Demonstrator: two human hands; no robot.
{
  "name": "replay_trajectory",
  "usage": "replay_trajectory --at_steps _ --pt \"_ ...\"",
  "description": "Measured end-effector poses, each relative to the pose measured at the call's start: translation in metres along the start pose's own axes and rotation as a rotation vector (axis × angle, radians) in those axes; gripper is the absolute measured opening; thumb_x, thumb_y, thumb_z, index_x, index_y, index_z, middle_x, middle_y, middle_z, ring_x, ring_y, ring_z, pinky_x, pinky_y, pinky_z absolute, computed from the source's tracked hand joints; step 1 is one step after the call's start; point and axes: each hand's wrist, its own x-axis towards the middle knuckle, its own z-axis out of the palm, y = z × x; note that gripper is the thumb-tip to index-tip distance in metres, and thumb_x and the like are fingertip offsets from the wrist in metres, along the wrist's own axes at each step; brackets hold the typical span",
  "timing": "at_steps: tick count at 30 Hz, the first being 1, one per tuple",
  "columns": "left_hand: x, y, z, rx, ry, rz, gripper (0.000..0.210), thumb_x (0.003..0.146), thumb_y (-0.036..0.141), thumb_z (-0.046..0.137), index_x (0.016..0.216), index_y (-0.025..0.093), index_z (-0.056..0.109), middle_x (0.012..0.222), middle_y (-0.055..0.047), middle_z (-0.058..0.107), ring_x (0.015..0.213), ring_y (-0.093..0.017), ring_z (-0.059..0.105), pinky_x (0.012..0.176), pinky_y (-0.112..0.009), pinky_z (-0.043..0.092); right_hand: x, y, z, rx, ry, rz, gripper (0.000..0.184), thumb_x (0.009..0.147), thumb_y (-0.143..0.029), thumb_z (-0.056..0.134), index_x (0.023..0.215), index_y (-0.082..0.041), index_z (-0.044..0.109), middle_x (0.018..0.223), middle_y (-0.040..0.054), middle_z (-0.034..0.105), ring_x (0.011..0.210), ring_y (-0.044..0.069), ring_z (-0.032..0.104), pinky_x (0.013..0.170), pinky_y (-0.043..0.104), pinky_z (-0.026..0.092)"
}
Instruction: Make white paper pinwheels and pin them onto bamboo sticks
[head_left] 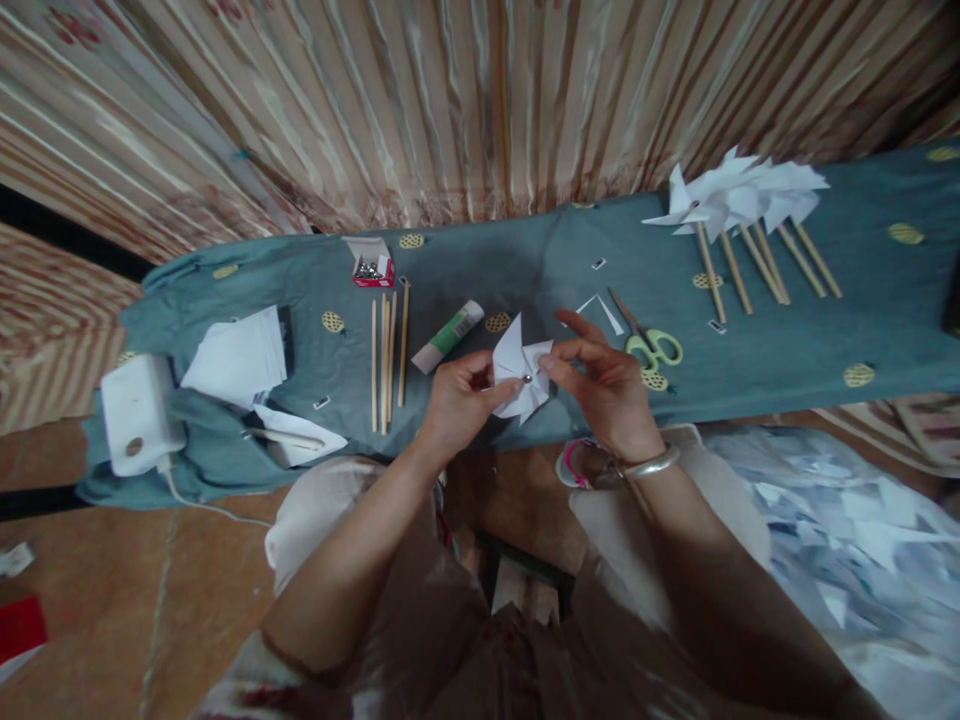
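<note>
A white paper pinwheel (511, 352) with a shiny metal pin at its centre is held up over the table's front edge. My left hand (459, 402) pinches its left side, the thumb lying close to the pin. On the other side, thumb and index finger of my right hand (604, 385) are closed on the right blade, while its other fingers stick out. Just behind my left hand lies a glue stick (448, 337) with a green label. Scissors (654, 345) with light green handles rest beyond my right hand, beside thin paper offcuts (600, 308).
Several wooden sticks (388, 360) and a small red box of pins (373, 265) lie left of centre. Further left are stacked white papers (238, 355) and a white power box (139, 415). Finished pinwheels (739, 190) lie back right. A plastic bag of paper (855, 540) stands lower right.
</note>
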Motion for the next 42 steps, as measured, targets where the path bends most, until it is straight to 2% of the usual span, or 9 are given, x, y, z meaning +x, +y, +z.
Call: replay_trajectory --at_steps 9,21,27,33,42 --pt "-0.0017 0.0030 0.0013 -0.052 0.010 -0.015 0.030 0.059 0.031 0.085 0.078 0.014 0.071 0.072 0.000 0.070 0.064 -0.014 0.060 0.063 -0.026 0.049 -0.0011 -0.0009 0.0052 0.015 0.015 0.001 0.016 0.073 -0.042 0.080 0.072 -0.029 0.071 0.132 -0.0003 0.063 0.133 0.025 0.051 0.117 0.049 0.033" --pt "-0.0027 0.0040 0.0024 -0.110 0.038 -0.028 0.034 0.057 0.033 0.088 0.081 0.014 0.073 0.077 -0.002 0.073 0.066 -0.014 0.064 0.064 -0.027 0.051 -0.0017 0.0013 0.0068 0.042 -0.010 0.010 0.011 0.075 -0.034 0.078 0.070 -0.029 0.071 0.129 0.0001 0.065 0.137 0.025 0.048 0.118 0.049 0.032" --pt "-0.0030 0.0032 0.0013 -0.083 0.053 -0.033 0.033 0.058 0.036 0.088 0.079 0.014 0.074 0.073 -0.001 0.073 0.063 -0.015 0.063 0.062 -0.027 0.051 -0.0021 0.0009 0.0073 0.050 -0.027 0.020 0.008 0.075 -0.032 0.078 0.070 -0.028 0.071 0.129 0.0006 0.065 0.136 0.025 0.049 0.116 0.046 0.034" --pt "-0.0025 0.0025 0.0011 -0.082 0.060 -0.033 0.035 0.058 0.038 0.088 0.081 0.015 0.075 0.075 -0.002 0.075 0.065 -0.016 0.066 0.064 -0.029 0.053 -0.0036 0.0009 0.0088 0.054 -0.031 0.019 0.010 0.075 -0.034 0.079 0.071 -0.028 0.071 0.128 0.0002 0.066 0.136 0.024 0.049 0.113 0.044 0.038" --pt "-0.0021 0.0029 0.0011 -0.119 0.077 -0.050 0.034 0.057 0.036 0.088 0.080 0.015 0.075 0.076 -0.002 0.075 0.065 -0.015 0.064 0.064 -0.028 0.052 -0.0033 0.0011 0.0096 0.051 -0.026 0.018 0.013 0.074 -0.038 0.079 0.072 -0.029 0.071 0.126 0.0009 0.067 0.133 0.025 0.052 0.114 0.046 0.037"
